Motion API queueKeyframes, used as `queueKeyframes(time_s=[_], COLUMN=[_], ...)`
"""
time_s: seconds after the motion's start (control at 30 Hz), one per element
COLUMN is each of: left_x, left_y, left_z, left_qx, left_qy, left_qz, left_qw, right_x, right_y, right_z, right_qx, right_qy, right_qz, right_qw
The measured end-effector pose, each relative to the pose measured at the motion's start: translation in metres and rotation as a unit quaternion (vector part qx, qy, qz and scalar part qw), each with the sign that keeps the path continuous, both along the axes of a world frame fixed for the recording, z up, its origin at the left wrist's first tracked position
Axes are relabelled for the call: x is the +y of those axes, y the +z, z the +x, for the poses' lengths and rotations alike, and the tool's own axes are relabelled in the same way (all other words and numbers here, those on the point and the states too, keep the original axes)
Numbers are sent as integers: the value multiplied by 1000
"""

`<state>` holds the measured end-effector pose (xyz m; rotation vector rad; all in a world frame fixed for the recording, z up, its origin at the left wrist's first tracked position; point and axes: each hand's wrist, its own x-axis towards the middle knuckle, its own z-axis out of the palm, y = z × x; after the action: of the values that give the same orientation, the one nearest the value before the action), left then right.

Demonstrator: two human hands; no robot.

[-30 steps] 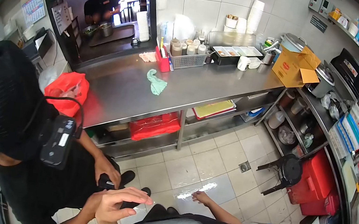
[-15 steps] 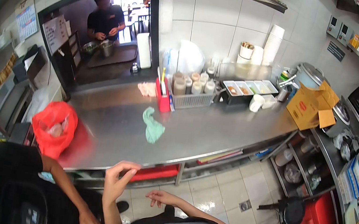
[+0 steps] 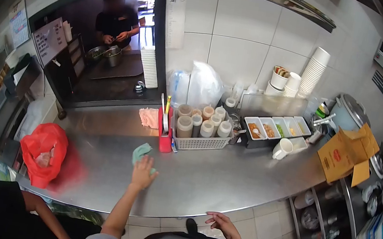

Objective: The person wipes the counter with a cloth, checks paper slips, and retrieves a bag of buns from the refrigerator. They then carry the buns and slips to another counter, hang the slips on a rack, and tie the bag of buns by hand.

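Observation:
My left hand (image 3: 144,174) is over the crumpled green cloth (image 3: 141,151) on the steel counter (image 3: 107,169), fingers stretched and lying on it. Part of the cloth is hidden under the hand. Off the counter's front edge, in front of my body, my right hand (image 3: 225,226) holds nothing, its fingers loosely bent and apart. Beyond the cloth stand a red holder (image 3: 165,135) with pens and a grey basket (image 3: 201,143) packed with several squeeze bottles (image 3: 185,122). A pink cloth (image 3: 149,117) lies left of the red holder.
A red plastic bag (image 3: 43,155) sits at the counter's left end, near a co-worker's arm (image 3: 46,216). A black tray of toppings (image 3: 275,131), a white mug (image 3: 283,149) and a yellow carton (image 3: 345,153) stand to the right. Another person (image 3: 116,23) works behind the hatch.
My left hand has gone from raised above the counter's front edge forward and down onto the green cloth. My right hand has shifted right. The view has moved closer to the counter.

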<state>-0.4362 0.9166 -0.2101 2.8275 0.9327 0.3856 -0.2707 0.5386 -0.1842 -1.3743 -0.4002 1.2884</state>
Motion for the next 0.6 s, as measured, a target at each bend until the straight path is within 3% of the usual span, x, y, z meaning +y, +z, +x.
queueKeyframes(time_s=[0.13,0.2,0.3,0.37,0.4,0.43,0.5,0.6], left_x=[8,-3,-27,-63,-77,-91,-103,-91], left_y=[-9,-3,-16,2,10,6,4,62], left_z=[-45,-67,-107,-114,-118,-116,-117,-80], left_qx=[-54,-58,-108,-128,-141,-191,-260,-403], left_qy=[196,289,285,334,364,399,466,441], left_qz=[76,30,68,-31,-77,-4,-109,-147], left_qw=[976,955,950,933,917,897,839,788], right_x=[33,61,100,123,131,139,156,173], right_y=[34,39,54,53,53,54,58,65], right_z=[63,89,107,110,108,103,87,66], right_qx=[5,-12,-22,-3,11,26,47,49], right_qy=[42,67,102,132,142,157,207,275], right_qz=[4,32,69,84,84,85,77,64], right_qw=[999,997,992,988,986,984,974,958])
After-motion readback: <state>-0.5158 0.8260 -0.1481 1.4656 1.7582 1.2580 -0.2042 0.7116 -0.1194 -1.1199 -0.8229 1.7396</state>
